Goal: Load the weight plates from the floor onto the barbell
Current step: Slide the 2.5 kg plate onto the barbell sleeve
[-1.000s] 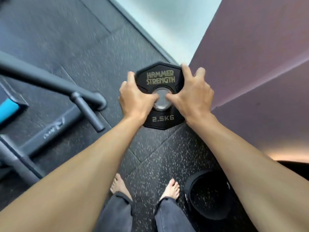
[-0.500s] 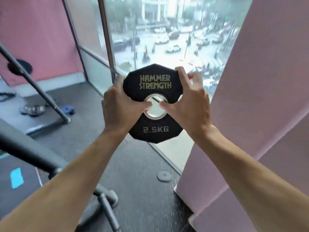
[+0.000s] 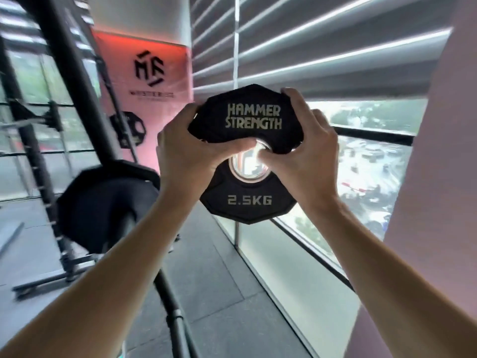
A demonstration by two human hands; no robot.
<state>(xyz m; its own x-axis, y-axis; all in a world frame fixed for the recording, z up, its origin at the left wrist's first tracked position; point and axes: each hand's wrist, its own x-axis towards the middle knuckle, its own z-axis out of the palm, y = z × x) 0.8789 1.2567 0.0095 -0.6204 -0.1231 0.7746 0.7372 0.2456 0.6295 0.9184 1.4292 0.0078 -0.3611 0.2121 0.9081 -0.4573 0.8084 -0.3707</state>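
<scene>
A small black weight plate [image 3: 249, 202], marked HAMMER STRENGTH and 2.5KG, is held up in front of me at chest height. My left hand [image 3: 188, 153] grips its left edge and my right hand [image 3: 307, 156] grips its right edge, both thumbs at the shiny centre hole. To the lower left a large black plate [image 3: 103, 202] sits on the barbell, its face turned away. The bar itself is hidden behind that plate and my left arm.
A black rack upright [image 3: 77, 86] slants up at the left, its base frame [image 3: 44, 280] on the grey floor. Another plate [image 3: 129, 131] hangs by the pink logo wall. A window with blinds [image 3: 322, 47] and a pink wall [image 3: 444, 177] stand to the right. A dark post [image 3: 178, 321] rises below my left arm.
Both hands have lifted the 2.5 kg plate from near the floor to chest height, and my view has swung up from the floor to the rack and window. The loaded large plate has come into view.
</scene>
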